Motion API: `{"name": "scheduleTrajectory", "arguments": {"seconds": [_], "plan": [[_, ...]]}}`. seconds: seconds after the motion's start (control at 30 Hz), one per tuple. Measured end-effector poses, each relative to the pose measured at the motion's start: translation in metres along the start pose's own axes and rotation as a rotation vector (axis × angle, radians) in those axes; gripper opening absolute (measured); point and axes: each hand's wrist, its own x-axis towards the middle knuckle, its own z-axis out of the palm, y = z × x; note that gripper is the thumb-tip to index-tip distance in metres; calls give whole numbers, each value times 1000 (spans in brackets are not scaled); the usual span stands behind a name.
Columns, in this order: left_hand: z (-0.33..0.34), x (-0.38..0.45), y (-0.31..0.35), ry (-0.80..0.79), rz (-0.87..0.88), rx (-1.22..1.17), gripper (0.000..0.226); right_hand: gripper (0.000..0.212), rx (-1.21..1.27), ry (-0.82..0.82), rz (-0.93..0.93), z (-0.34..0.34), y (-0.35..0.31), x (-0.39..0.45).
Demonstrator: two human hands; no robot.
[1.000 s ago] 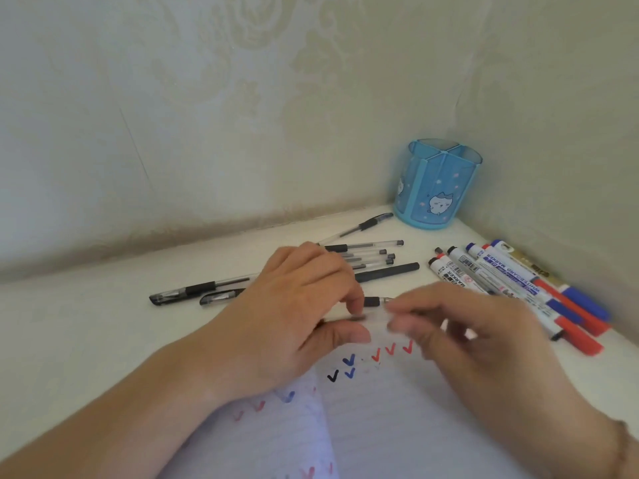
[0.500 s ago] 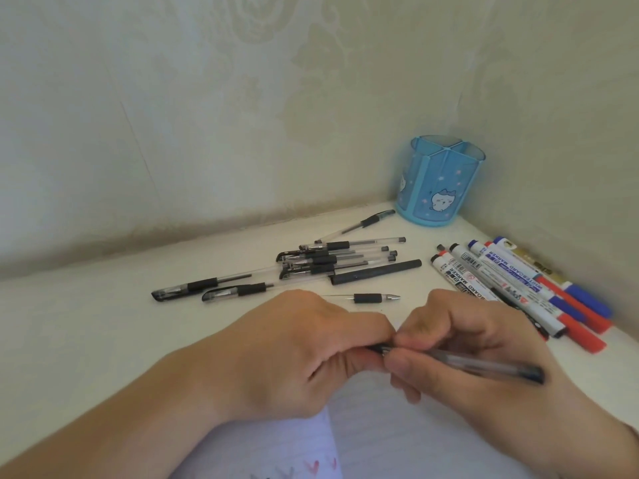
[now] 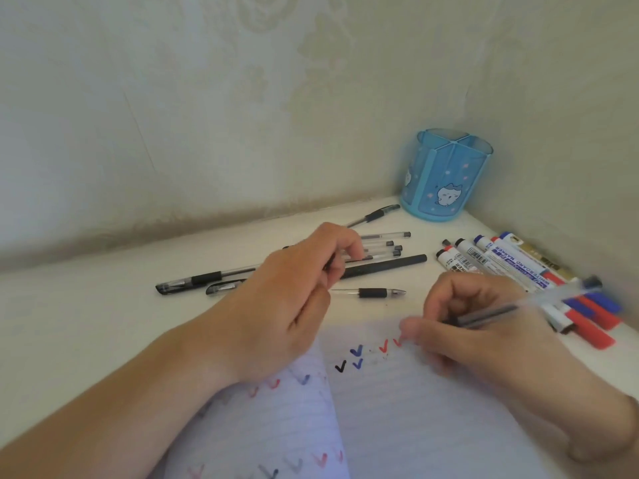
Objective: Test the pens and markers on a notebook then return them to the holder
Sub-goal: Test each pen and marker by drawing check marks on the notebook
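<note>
One pen [image 3: 511,307] gripped by right hand [image 3: 484,326], over notebook [image 3: 415,409].

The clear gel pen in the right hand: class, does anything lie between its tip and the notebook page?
Nothing visible does. The right hand holds the clear gel pen low over the lined notebook page, near the red ticks; the blurred fingers hide the tip itself.

Single head-worn view, looking forward and down from close above the right hand [image 3: 484,326] gripping a pen [image 3: 529,302]; wall corner beyond.
</note>
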Motion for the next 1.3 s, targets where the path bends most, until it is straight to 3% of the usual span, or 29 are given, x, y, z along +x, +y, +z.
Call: {"name": "scheduleTrajectory", "arguments": {"seconds": [0.23,0.6,0.77,0.9,1.0,1.07,1.17,1.23,1.3], "plan": [[9,1,-8,-169,76,190,83,37,-275,182,-61,5,10,5],[11,1,-9,-176,90,205,82,32,-383,96,-44,4,13,7],[13,1,-13,-125,79,129,70,31,-383,138,-41,4,12,7],[13,2,-16,-18,19,60,43,40,-352,161,-43,5,11,7],[11,3,-15,63,3,79,24,46,-100,210,-55,2,5,7],[11,3,-13,96,6,80,24,50,95,132,-95,-3,0,4],[12,3,-14,137,29,104,25,32,215,-31,-132,-7,-3,-2],[12,3,-14,152,33,130,25,12,223,-39,-150,-5,-2,-3],[11,3,-14,159,32,127,22,10,250,-16,-150,-5,-2,-2]]}}
